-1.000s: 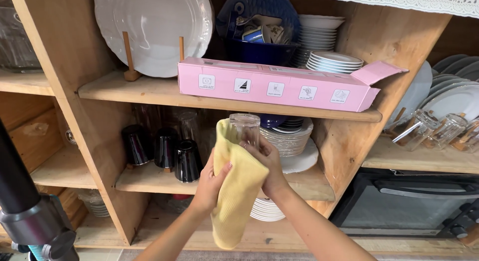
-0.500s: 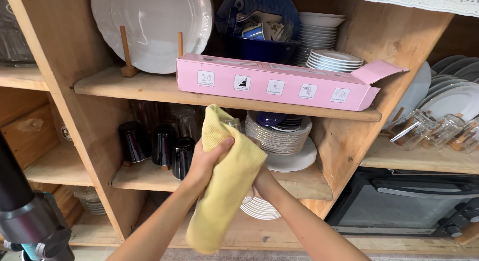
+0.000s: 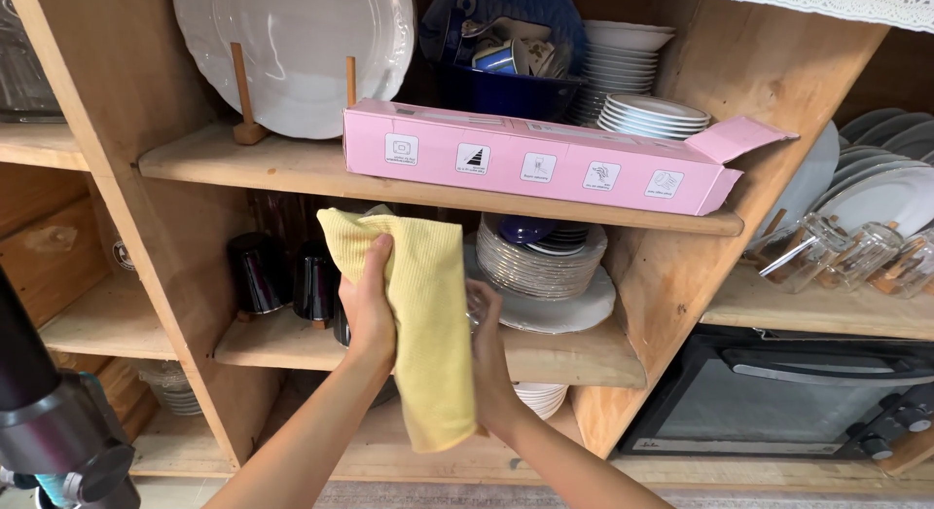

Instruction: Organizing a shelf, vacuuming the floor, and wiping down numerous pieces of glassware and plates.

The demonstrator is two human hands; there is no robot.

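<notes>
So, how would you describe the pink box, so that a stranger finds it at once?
Look at the wooden shelves. On the upper board, above the hands with the yellow cloth, lies a long pink box. It alone is pink and made of card, among plates and bowls, and its right end flap stands open.

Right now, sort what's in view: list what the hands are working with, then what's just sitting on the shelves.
In hand: yellow cloth, gripped by left hand; clear glass, mostly covered, held by right hand.

Just sitting: pink box, plate stack, dark cups, white platter.
</notes>
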